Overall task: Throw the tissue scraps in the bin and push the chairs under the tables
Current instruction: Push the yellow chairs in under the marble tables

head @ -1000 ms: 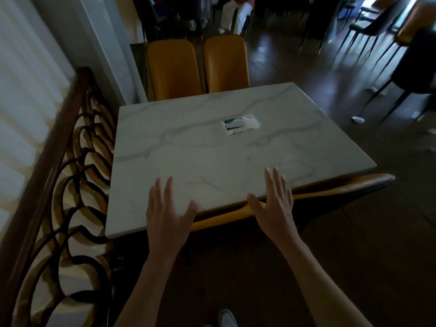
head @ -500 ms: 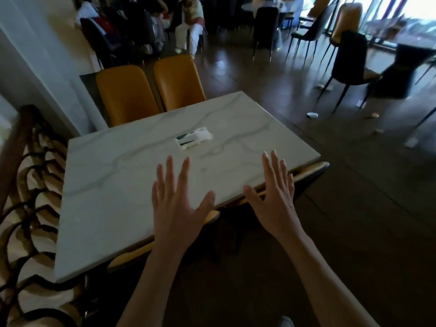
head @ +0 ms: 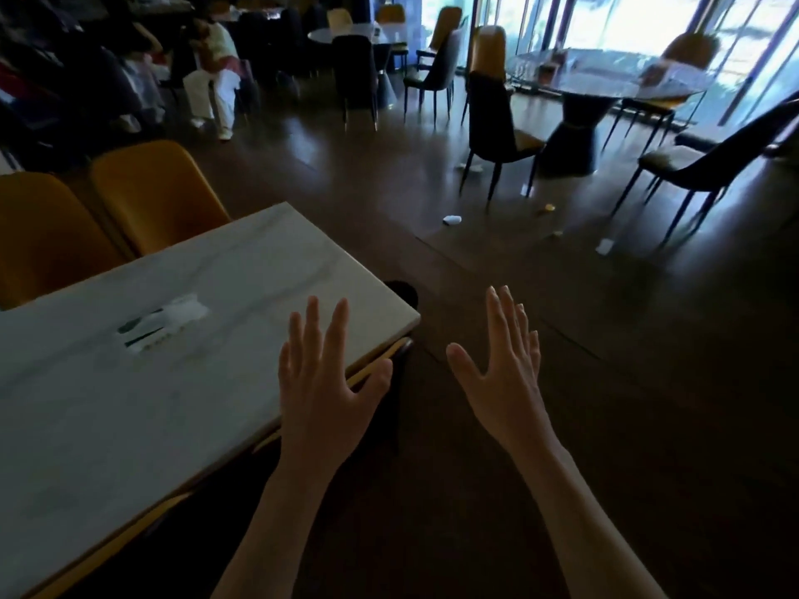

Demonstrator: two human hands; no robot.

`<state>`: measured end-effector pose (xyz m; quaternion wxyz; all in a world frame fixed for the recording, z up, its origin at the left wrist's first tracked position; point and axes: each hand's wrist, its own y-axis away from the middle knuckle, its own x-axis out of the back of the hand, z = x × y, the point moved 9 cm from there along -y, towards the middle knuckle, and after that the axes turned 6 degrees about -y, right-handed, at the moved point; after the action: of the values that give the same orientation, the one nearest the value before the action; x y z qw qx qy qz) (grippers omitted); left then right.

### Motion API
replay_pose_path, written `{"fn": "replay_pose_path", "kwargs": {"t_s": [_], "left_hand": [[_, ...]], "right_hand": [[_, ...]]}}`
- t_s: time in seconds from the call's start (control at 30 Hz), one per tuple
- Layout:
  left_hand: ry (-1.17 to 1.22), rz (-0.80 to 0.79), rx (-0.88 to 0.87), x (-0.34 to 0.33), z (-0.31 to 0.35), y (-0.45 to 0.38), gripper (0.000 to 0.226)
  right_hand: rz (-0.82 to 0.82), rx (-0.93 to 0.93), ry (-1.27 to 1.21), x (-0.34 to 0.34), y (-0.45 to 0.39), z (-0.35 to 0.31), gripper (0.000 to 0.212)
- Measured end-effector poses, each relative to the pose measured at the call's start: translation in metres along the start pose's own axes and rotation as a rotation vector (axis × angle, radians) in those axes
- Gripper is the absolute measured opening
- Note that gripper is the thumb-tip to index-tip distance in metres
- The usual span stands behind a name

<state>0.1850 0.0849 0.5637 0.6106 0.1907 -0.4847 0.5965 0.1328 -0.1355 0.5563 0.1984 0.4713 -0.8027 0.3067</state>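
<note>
Both hands, left hand [head: 322,395] and right hand [head: 503,373], are spread open and empty; the yellow chair [head: 391,354] under the left thumb is judged tucked beneath the surface [head: 129,408]; white scraps [head: 452,219] ahead on the floor [head: 648,382] are to be gathered next.

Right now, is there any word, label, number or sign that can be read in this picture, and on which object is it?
None can be read.
White and green packet on the marble table: it carries print, but too blurred to read.
Small items on the far round table: too small and blurred to tell.
</note>
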Motion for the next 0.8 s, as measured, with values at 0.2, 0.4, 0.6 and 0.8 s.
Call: {"fn": "replay_pose_path", "kwargs": {"t_s": [0.2,0.4,0.6,0.8], "left_hand": [[0.023,-0.023,-0.056,-0.068,0.059,-0.070,0.082],[0.068,-0.033,-0.028,-0.145,0.089,-0.159,0.084],[0.096,-0.045,0.007,-0.219,0.115,-0.269,0.085],[0.122,-0.036,0.044,-0.263,0.139,-0.372,0.085]], "right_hand": [[0.066,-0.043,0.004,0.047,-0.063,0.071,0.081],[0.014,-0.055,0.062,0.052,-0.163,0.139,0.081],[-0.035,-0.069,0.107,0.050,-0.283,0.200,0.083],[-0.060,-0.056,0.100,0.046,-0.400,0.238,0.083]]}}
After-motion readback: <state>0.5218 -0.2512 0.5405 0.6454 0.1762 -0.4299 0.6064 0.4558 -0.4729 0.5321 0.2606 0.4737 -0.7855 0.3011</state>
